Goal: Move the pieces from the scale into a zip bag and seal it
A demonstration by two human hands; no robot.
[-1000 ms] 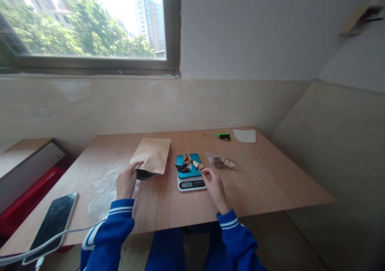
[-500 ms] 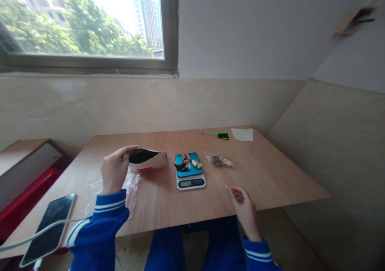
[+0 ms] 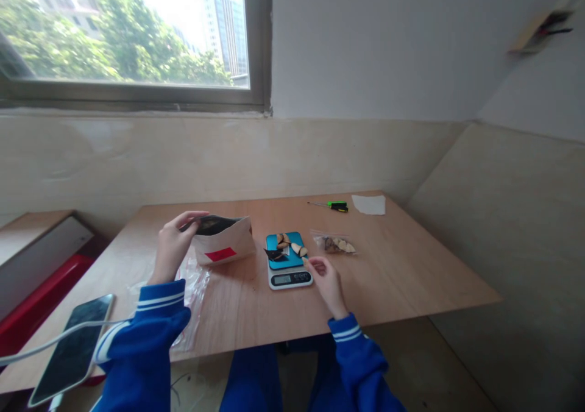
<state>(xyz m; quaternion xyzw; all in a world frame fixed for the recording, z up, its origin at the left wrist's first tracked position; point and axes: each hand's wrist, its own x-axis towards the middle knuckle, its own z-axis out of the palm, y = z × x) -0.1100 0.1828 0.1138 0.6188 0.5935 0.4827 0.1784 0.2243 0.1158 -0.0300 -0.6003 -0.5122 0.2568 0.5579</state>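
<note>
My left hand [image 3: 176,241] grips the rim of a white paper pouch [image 3: 231,245] with a red label; its mouth gapes and its inside is dark. To its right is a small digital kitchen scale [image 3: 291,280] with a blue plate. Several pale, dark-edged dried slices [image 3: 283,241] and a black scrap [image 3: 275,255] lie on that plate. My right hand [image 3: 326,281] is at the scale's right edge, thumb and fingers pinched on a small pale piece, its kind too small to make out. The digits on the display are unreadable.
A clear zip bag of dried slices [image 3: 336,243] lies right of the scale. Behind it are screwdrivers [image 3: 336,205] and white paper [image 3: 369,204]. Clear plastic bags [image 3: 194,302] lie under my left forearm. A phone [image 3: 75,339] with a white cable rests at the left edge.
My right hand has moved left and up to the scale's edge with the small pale piece. My left hand has tipped the pouch more upright, so its red label shows more.
</note>
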